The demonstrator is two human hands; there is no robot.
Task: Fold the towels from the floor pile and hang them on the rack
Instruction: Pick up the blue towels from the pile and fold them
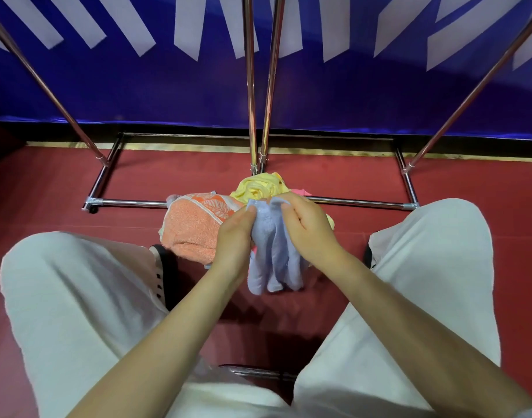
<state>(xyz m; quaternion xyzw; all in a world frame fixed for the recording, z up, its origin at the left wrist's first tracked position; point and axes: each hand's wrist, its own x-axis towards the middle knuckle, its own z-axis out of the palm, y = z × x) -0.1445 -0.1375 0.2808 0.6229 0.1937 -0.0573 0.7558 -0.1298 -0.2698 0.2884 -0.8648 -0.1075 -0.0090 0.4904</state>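
Left hand [234,236] and right hand [307,233] pinch the top edge of a lavender towel [273,260], which hangs bunched above the red floor [334,182]. Behind it, orange towel [192,230] and yellow towel [258,185] lie piled against the metal rack [252,116] base.

An indoor hall — red floor [334,176], blue banner [168,95], steel rack [252,86].

Even, moderately bright overhead light; soft shadows on the red floor [319,182]; glints along the rack poles [251,86]; wide-angle bending at edges.
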